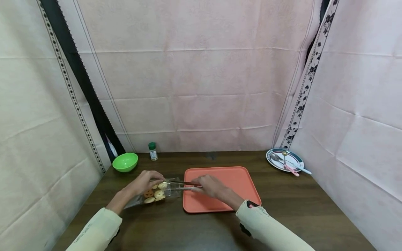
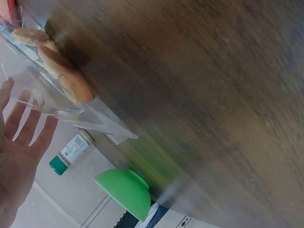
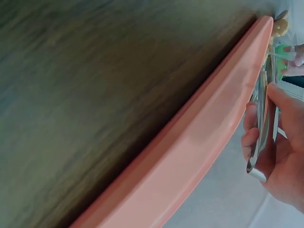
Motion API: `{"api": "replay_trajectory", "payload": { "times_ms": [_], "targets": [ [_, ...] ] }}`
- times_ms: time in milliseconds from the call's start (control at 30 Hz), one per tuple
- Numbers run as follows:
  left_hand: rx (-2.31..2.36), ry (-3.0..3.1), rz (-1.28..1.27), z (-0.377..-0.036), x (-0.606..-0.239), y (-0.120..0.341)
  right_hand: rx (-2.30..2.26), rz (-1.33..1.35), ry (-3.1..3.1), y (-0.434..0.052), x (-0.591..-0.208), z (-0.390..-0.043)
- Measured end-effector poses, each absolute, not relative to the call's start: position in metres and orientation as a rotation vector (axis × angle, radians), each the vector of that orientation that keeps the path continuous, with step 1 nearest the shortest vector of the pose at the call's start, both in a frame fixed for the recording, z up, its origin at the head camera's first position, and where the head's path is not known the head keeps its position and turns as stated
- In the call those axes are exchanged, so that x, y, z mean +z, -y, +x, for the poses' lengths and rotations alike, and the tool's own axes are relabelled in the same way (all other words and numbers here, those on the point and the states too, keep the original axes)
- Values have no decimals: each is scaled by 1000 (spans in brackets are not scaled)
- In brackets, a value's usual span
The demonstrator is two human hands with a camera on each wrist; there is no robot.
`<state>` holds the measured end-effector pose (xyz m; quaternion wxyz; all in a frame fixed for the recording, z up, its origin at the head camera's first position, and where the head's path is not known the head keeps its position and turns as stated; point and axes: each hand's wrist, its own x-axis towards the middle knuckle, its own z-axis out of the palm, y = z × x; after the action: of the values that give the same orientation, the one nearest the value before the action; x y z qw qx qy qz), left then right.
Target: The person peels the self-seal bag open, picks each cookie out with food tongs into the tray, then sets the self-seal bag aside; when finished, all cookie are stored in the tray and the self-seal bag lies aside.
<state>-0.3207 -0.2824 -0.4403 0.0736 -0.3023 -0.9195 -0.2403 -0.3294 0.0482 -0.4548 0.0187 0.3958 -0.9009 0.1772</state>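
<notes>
A clear plastic bag (image 1: 147,198) of round cookies (image 1: 158,194) lies on the dark wooden table left of an orange tray (image 1: 232,181). My left hand (image 1: 145,181) holds the bag's mouth open; in the left wrist view its fingers (image 2: 23,128) lie against the clear plastic bag (image 2: 57,102) above the cookies (image 2: 61,71). My right hand (image 1: 209,185) grips metal tongs (image 1: 182,185), whose tips reach into the bag's mouth by a cookie. In the right wrist view the fingers (image 3: 254,128) wrap the tongs (image 3: 262,118) above the tray's rim (image 3: 199,142).
A green bowl (image 1: 125,162) and a small green-capped spice jar (image 1: 153,151) stand at the back left. A plate (image 1: 276,155) with spoons sits at the back right. Pink cloth walls close in on three sides.
</notes>
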Motion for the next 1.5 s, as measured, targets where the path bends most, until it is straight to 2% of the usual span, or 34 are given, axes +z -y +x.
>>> {"api": "replay_trajectory", "payload": {
  "times_ms": [1500],
  "targets": [
    [-743,2780,-861,-326,-445,280,592,1233,2772,-66,-447,-323]
  ]
}}
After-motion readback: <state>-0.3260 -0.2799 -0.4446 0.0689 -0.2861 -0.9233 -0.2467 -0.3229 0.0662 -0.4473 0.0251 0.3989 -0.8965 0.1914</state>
